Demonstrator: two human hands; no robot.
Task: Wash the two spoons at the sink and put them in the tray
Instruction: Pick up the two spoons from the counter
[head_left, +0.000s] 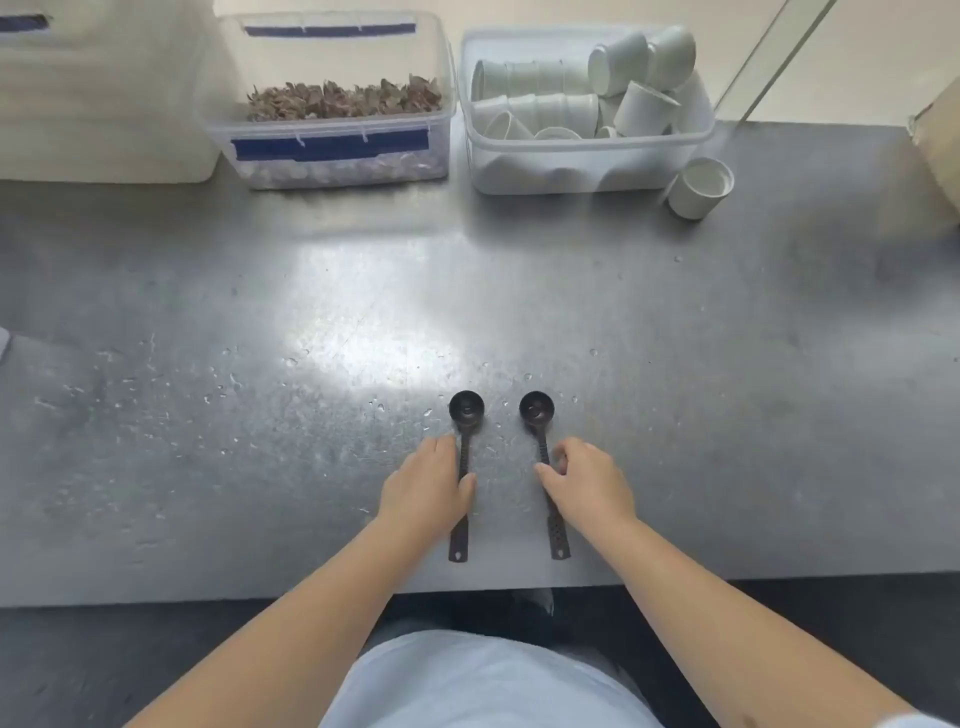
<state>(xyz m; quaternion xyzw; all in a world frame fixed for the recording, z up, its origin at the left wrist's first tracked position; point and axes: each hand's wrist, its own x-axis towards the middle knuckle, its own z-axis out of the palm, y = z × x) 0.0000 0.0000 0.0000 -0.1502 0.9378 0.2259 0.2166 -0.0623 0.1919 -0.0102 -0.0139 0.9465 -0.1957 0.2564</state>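
On the wet grey counter (727, 364) we rest our left hand (423, 491) and right hand (589, 486) over the handles of two black spoons (466, 415) (537, 410) lying side by side near the front edge — fingers loosely curled on them, whether actually clamped we cannot tell.

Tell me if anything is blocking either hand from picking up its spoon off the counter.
Nothing visible blocks them. The left hand is already on the left spoon and the right hand on the right spoon. Both spoons lie flat on the metal counter, with bare wet surface around them. No sink or tray shows.
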